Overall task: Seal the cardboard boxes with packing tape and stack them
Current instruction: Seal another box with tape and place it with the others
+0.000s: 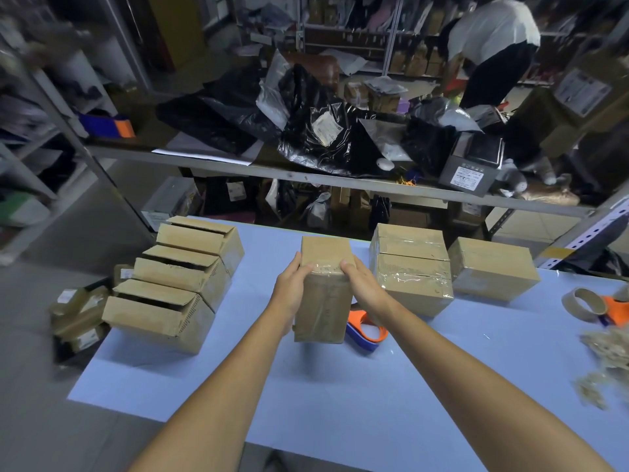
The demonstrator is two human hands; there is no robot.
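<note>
A cardboard box [323, 301] with clear tape across its near top edge stands on end at the middle of the light blue table [306, 396]. My left hand [289, 287] grips its left side and my right hand [366, 284] grips its right side, both thumbs on the taped top edge. An orange and blue tape dispenser [366, 330] lies on the table just behind the box's right side. To the right stand a stack of two taped boxes [413, 270] and one more box [493, 269]. Three boxes with unsealed flaps [173, 284] sit in a row at the left.
A second tape roll with an orange handle [592, 306] lies at the far right, near a heap of tape scraps [606, 362]. Behind the table a metal shelf [306, 178] carries black bags and a grey printer [471, 165]. A person in a white shirt [493, 46] bends over far back.
</note>
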